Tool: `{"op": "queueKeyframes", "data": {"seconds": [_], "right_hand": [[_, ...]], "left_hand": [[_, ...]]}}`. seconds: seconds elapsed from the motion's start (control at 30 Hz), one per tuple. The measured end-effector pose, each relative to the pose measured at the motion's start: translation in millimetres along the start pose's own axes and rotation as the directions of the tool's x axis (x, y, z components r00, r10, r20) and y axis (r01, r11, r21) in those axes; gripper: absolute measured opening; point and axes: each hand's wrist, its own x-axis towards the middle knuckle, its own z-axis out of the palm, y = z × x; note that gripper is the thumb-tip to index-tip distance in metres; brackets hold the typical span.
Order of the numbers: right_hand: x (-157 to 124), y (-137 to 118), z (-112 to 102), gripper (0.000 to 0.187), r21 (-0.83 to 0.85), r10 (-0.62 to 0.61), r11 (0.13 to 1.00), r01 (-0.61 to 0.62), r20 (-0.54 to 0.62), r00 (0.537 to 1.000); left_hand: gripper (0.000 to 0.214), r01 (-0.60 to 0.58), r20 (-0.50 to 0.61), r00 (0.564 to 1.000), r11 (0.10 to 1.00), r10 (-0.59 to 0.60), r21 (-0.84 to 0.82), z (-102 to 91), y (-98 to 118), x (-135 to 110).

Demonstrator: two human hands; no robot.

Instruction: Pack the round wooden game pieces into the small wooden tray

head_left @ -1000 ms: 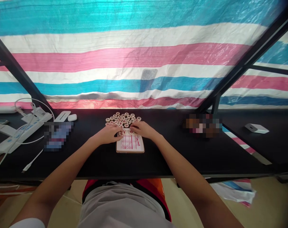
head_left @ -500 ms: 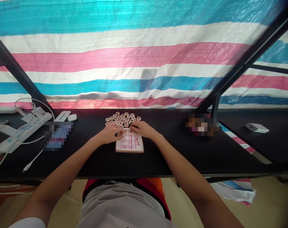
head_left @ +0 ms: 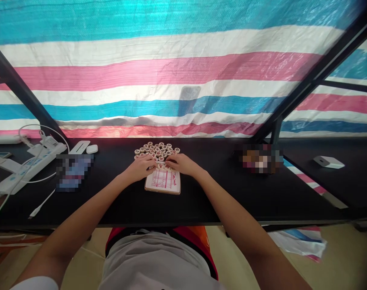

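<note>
A shallow square box [head_left: 162,185] with a pink grid drawn on its white inside lies in front of me, slightly turned. Along its far edge sits a short row of round Chinese chess pieces [head_left: 161,166] with characters on them. At the row's left end my left hand [head_left: 141,167] has its fingers and thumb closed on a piece. My right hand [head_left: 183,164] curls its fingers around the right end of the row, partly hiding the piece there. Just beyond both hands, more Chinese chess pieces [head_left: 158,154] lie close together on the black table [head_left: 219,201].
On the left are a white power strip [head_left: 29,171] with cables, a white earbud case [head_left: 92,149] and a blurred-out object [head_left: 74,173]. Another blurred item [head_left: 260,159] lies to the right, near a black metal frame [head_left: 288,106]. Farther right sits a white adapter [head_left: 328,162].
The box has shifted slightly left and turned a little. My left fingers have moved a little at the row's left end; my right hand has hardly moved.
</note>
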Motion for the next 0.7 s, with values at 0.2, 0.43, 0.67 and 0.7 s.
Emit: {"op": "queueKeyframes", "data": {"seconds": [0.2,0.43,0.67,0.7], "right_hand": [[0.5,0.2,0.2,0.021,-0.012,-0.008,1.000,0.008,0.004,1.000],[1.0,1.2,0.3,0.021,-0.007,-0.009,1.000,0.009,0.007,1.000],[1.6,2.2,1.6,0.020,0.016,0.001,1.000,-0.001,-0.014,1.000],[1.8,1.8,1.6,0.020,0.018,0.009,1.000,-0.009,-0.018,1.000]], "left_hand": [[0.023,-0.047,0.043,0.998,0.999,0.046,0.006,-5.8,0.8,-1.1],[0.026,-0.032,0.056,0.998,0.999,0.030,0.028,-4.0,-1.8,-3.8],[0.029,-0.075,0.077,0.995,0.995,0.070,0.072,-2.9,-3.7,-4.3],[0.030,-0.087,0.079,0.994,0.993,0.081,0.076,-3.2,-3.9,-4.4]]}}
